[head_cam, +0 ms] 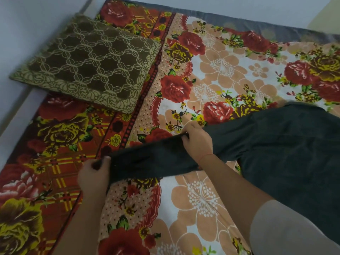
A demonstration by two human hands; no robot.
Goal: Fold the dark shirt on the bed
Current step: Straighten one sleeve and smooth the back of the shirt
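Here's the dark shirt (285,153), its body spread flat on the bed (211,199) out at three to four o'clock and running off the right edge of view. One long sleeve (150,161) stretches from it towards eight o'clock, raised a little off the floral sheet (217,74) and pulled fairly straight between both hands.

The left hand (93,174), at eight o'clock, has its fingers curled round the very end of the sleeve, thumb on top. The right hand (198,142), just about dead centre, pinches the sleeve's upper edge close to where it meets the shirt's body, knuckles up, fingers tucked over the cloth. There's a thin red thread (206,156) round that wrist, and a pale grey cuff (285,230) on the same arm down at five o'clock.

Up at ten o'clock lies a brown patterned pillow (92,63), well apart from the shirt and beside the pale wall (27,24).
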